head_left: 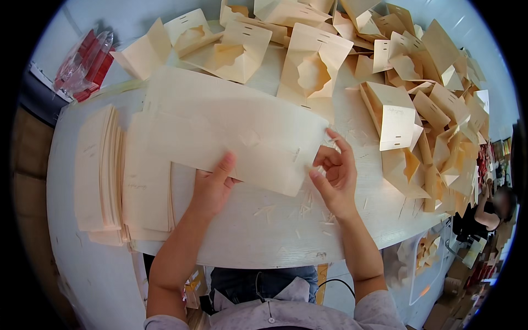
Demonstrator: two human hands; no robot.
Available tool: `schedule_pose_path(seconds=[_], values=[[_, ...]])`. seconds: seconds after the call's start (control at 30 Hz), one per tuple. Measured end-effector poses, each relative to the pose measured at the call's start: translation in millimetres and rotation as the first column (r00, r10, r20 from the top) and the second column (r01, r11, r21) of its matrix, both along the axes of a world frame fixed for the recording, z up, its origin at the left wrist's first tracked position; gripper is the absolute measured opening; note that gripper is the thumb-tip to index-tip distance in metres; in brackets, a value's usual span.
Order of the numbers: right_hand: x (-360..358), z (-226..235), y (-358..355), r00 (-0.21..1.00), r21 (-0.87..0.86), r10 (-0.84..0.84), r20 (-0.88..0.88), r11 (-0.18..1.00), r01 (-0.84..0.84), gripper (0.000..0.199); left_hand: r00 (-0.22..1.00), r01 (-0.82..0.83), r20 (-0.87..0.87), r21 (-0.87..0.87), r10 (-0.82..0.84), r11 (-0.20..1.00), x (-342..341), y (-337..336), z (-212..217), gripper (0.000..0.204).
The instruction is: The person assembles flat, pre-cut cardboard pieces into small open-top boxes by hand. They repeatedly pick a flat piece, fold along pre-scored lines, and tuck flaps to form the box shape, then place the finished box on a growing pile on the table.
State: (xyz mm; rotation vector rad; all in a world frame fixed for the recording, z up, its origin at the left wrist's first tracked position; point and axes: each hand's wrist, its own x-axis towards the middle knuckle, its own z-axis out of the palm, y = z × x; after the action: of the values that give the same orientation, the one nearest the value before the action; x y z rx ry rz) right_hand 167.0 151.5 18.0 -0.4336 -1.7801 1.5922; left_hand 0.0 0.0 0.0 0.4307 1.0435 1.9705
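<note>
A large cream card sheet (242, 124) is held over the table, slanting down toward the right. My left hand (213, 184) grips its near edge, thumb on top and fingers underneath. At the sheet's right end, my right hand (336, 173) has its fingers bent around the edge, with thumb and fingertips against it. Small slots show in the sheet near that hand. Thin cream paper scraps (305, 209) lie scattered below it. Under the sheet's left end is a stack of flat card sheets (148, 192), partly covered.
Another stack of card sheets (98, 170) stands at the far left. Folded card pieces with cut-outs (308, 77) line the back, and a heap (440, 121) fills the right side. Red items in clear plastic (88, 63) lie back left. Another person (487, 214) is at far right.
</note>
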Motion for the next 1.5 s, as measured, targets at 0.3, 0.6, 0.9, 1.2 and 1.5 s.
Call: schedule_pose_path(seconds=[0.3, 0.6, 0.9, 1.2, 1.5], values=[[4, 1, -4, 0.994, -0.032, -0.083, 0.073, 0.996, 0.085, 0.055, 0.999, 0.042, -0.020, 0.000, -0.042, 0.999, 11, 4, -2, 0.033], [-4, 4, -8, 0.994, -0.220, -0.111, -0.001, 0.969, 0.108, 0.063, 0.998, 0.047, -0.038, -0.027, -0.048, 0.999, 10, 4, -5, 0.037], [2, -6, -12, 0.993, 0.365, -0.005, 0.120, 0.930, -0.039, 0.081, 0.996, -0.046, 0.075, -0.031, 0.049, 0.998, 7, 5, -1, 0.040], [-4, 9, -5, 0.945, 0.702, -0.312, 0.100, 0.695, 0.155, 0.083, 0.990, 0.057, -0.115, -0.168, -0.077, 0.984, 12, 1, -11, 0.038], [-2, 13, -18, 0.930, 0.811, -0.325, 0.171, 0.582, 0.054, 0.099, 0.835, 0.247, -0.455, -0.194, -0.310, 0.949, 27, -10, -1, 0.032]])
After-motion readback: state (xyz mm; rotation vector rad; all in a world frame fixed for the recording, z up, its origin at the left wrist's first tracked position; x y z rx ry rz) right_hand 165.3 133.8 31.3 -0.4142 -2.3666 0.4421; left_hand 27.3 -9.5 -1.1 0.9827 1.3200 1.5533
